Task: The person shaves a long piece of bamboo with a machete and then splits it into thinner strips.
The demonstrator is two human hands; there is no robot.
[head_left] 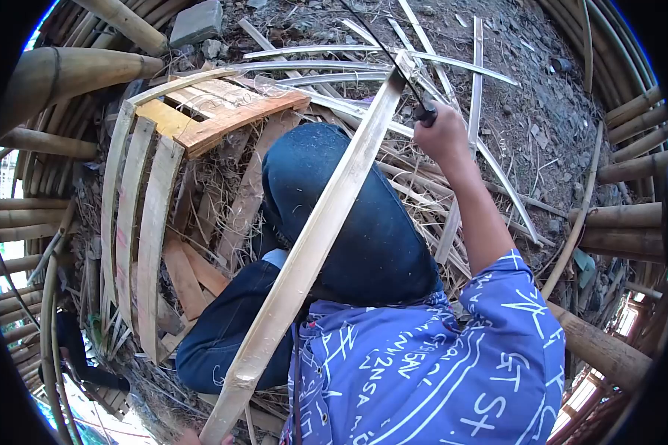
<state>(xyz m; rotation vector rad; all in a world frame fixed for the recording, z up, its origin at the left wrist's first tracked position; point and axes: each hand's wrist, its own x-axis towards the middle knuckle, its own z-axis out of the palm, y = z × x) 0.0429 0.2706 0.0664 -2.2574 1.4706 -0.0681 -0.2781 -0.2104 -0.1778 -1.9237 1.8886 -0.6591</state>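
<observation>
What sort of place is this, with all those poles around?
Probably a rough work yard or open shed for cutting bamboo: bamboo poles line both sides, pale cut strips litter the bare ground, and the right hand grips a knife.

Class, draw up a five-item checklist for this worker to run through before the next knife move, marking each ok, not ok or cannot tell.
1. Knife held by its handle: ok, the right hand is closed around it.
2. Left hand away from the knife: ok, it is at the opposite end of the long bamboo strip.
3. Left hand's grip firm: cannot tell, the picture's bottom edge cuts it off.
4. Strip's line clear of the jeans: not ok, it crosses in front of them.
5. Ground beyond tidy: not ok, loose strips lie scattered.
</observation>
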